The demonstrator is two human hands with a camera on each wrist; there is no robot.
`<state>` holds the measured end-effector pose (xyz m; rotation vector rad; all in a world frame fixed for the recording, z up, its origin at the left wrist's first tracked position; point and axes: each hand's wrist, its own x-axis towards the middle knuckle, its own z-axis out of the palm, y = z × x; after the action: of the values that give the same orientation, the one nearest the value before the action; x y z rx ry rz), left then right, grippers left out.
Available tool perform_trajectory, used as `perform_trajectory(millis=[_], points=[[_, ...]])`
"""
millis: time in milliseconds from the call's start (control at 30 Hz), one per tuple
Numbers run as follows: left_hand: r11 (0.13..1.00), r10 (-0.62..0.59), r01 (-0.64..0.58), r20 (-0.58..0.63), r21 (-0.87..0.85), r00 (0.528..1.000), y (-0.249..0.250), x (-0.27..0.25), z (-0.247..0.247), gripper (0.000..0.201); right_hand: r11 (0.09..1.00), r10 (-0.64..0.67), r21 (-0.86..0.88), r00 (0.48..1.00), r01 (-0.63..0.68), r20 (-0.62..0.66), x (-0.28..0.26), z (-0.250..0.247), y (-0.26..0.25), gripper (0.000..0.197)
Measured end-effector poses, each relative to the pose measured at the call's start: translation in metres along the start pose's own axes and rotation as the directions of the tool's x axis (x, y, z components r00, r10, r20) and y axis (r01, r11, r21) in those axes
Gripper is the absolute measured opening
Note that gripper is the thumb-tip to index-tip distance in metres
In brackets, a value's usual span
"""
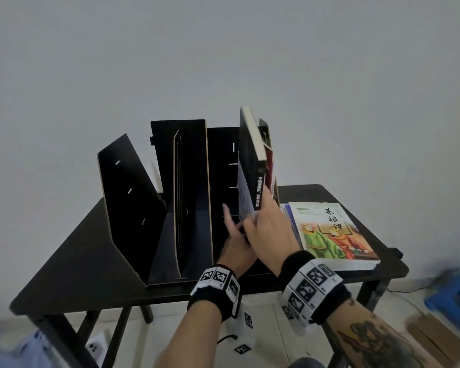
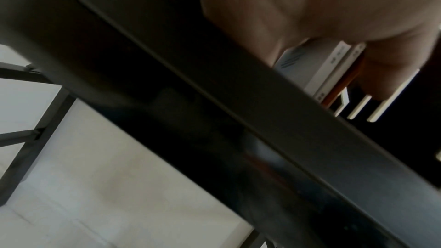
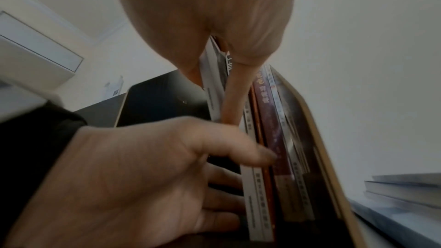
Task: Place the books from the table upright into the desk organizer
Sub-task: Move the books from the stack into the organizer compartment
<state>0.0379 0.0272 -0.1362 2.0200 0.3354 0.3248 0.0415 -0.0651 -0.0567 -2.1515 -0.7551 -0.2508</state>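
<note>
Organizer, black board with pale cut edges and upright dividers, on a dark rectangular table; its left compartments lie left of both hands. Left hand, fingers straight and spread, reaches into the rightmost compartment and presses flat against the upright books standing there; it clasps nothing. Right hand, just right of the left and touching it, has its fingers and thumb closed round the lower end of a black-spined paperback with cream page edges, held upright, tilted slightly, above that same compartment. Stack of flat books, top one with an illustrated cover of robed figures, lies on the table just right of the gripping hand.
</note>
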Motion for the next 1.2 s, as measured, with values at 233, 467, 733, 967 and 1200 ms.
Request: perform_trajectory(millis=[233, 467, 733, 967, 1200], points=[[0.993, 0.115, -0.116, 0.052, 0.015, 0.992, -0.013, 0.001, 0.0, 0.105, 0.998, -0.045, -0.054, 0.999, 0.046, 0.01, -0.009, 0.012, 0.005, 0.039], [0.992, 0.097, -0.094, 0.031, -0.087, 0.995, -0.014, 0.0, -0.002, 0.098, 0.993, 0.003, -0.12, 0.999, 0.001, 0.032, -0.012, 0.026, 0.015, 0.03], [0.994, 0.053, -0.054, -0.017, -0.098, 0.998, -0.017, 0.003, -0.004, 0.072, 0.96, -0.03, -0.277, 0.998, 0.045, 0.06, -0.017, 0.029, 0.022, 0.028], [1.0, -0.012, 0.012, 0.0, -0.005, 1.0, -0.006, 0.004, -0.001, 0.065, 0.928, -0.009, -0.37, 0.997, 0.035, 0.071, -0.009, 0.022, 0.021, 0.024], [0.999, -0.024, 0.022, 0.04, 0.04, 0.999, -0.008, -0.001, -0.006, 0.062, 0.95, 0.079, -0.311, 0.987, -0.032, 0.137, -0.002, 0.028, 0.024, 0.024]])
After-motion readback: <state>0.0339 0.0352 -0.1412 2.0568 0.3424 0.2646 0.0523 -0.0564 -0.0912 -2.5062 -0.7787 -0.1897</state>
